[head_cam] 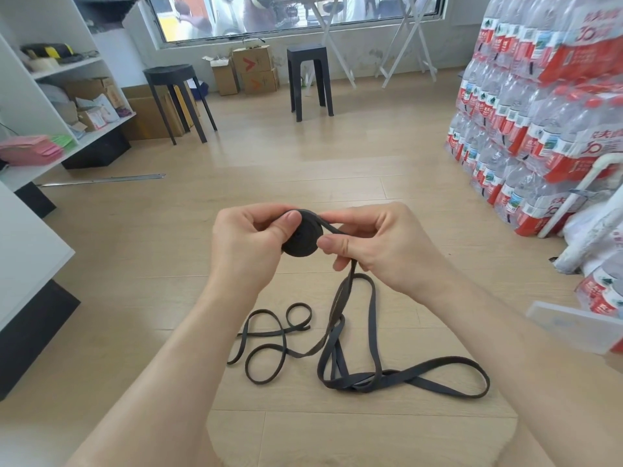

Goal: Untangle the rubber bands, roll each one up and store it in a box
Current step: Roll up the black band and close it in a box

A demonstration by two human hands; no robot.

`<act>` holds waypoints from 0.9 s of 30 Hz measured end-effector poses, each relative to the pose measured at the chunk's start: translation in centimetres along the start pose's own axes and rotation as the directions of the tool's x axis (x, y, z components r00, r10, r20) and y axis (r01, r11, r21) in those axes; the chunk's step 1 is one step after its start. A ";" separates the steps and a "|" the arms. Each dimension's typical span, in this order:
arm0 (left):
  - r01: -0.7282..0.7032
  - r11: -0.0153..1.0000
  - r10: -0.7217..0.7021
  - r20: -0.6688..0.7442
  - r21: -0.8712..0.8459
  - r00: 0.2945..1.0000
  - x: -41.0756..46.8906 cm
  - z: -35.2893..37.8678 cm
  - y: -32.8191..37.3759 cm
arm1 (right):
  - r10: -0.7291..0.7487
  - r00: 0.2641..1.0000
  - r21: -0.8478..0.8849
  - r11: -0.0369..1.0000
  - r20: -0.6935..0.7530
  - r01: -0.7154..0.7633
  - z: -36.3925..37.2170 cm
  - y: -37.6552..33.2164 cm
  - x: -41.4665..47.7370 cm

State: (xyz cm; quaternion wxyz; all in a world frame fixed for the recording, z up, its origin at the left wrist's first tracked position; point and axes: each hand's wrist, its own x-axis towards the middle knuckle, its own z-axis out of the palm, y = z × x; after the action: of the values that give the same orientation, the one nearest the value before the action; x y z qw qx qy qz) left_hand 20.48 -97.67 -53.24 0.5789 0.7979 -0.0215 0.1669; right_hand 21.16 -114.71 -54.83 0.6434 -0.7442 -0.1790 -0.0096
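Observation:
A flat black rubber band is partly wound into a tight round roll (301,238) held up in front of me. My left hand (250,246) pinches the roll, thumb on its upper left edge. My right hand (374,246) pinches the band's free strand where it leaves the roll, thumb against the roll's right side. The unrolled band (365,345) hangs from my right hand down to the wooden floor and lies there in tangled loops. A clear plastic box (573,328) sits at the right edge, partly behind my right forearm.
White shelves (50,129) with cartons stand on the left. Stacked packs of bottled water (539,112) fill the right side. Two dark stools (310,79) and cardboard boxes (253,69) stand by the far wall under the window. A metal strip (101,180) lies on the floor.

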 end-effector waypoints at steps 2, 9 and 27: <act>0.052 0.995 -0.055 -0.027 -0.082 0.998 -0.2 0.4 0.2 | -0.023 0.999 -0.002 1.000 -0.042 0.023 0.6 0.1 -0.2; 0.196 0.944 -0.229 -0.100 -0.265 0.968 -0.3 1.3 0.1 | -0.046 0.982 -0.051 0.998 -0.181 0.038 2.0 0.3 -0.5; 0.019 0.992 -0.040 0.170 0.126 0.985 -0.1 0.3 0.2 | -0.001 1.000 -0.431 0.902 -0.004 -0.001 -0.3 -0.7 0.4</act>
State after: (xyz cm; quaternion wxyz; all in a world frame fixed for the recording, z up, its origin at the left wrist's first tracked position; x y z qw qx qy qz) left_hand 20.38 -98.05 -53.15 0.5267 0.8438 -0.0495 0.0896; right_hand 21.39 -114.79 -54.02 0.4635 -0.8679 -0.1711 -0.0508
